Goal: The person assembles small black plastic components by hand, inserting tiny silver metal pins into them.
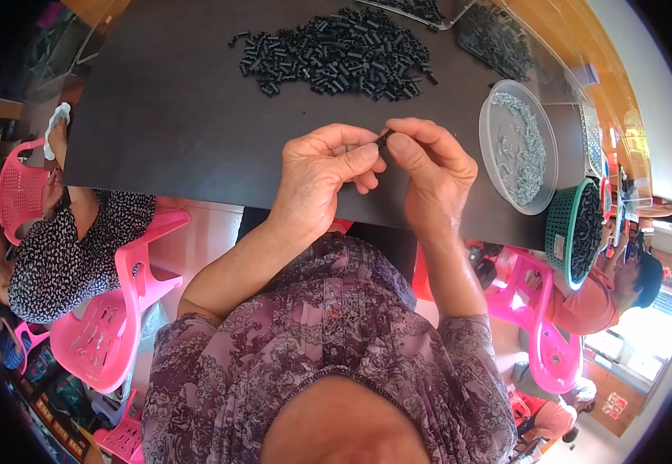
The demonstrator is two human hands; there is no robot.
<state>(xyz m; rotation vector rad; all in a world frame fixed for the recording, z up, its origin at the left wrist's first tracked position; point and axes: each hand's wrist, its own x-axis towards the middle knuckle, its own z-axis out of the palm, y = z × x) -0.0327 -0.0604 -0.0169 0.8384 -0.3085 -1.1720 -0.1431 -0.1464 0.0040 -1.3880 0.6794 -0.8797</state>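
Above the near part of the dark table (pixel 189 116), my two hands meet fingertip to fingertip. My left hand (pixel 324 170) pinches a small dark piece (pixel 383 141) between thumb and forefinger. From the other side my right hand (pixel 435 166) closes its thumb and forefinger on the same spot. The fingertips cover most of that piece, so its exact kind is unclear. Beyond the hands lies a wide heap of small black tubular parts (pixel 336 58). To the right stands a round clear plastic tub (pixel 485 147) holding many small silvery pieces (pixel 533 143).
A green basket (pixel 558 232) of black parts sits at the table's right edge. Clear trays with dark parts (pixel 496 42) stand at the far right. Pink plastic chairs (pixel 96 344) flank me. A person in a patterned garment (pixel 57 263) sits at left; another person (pixel 602 294) is at right.
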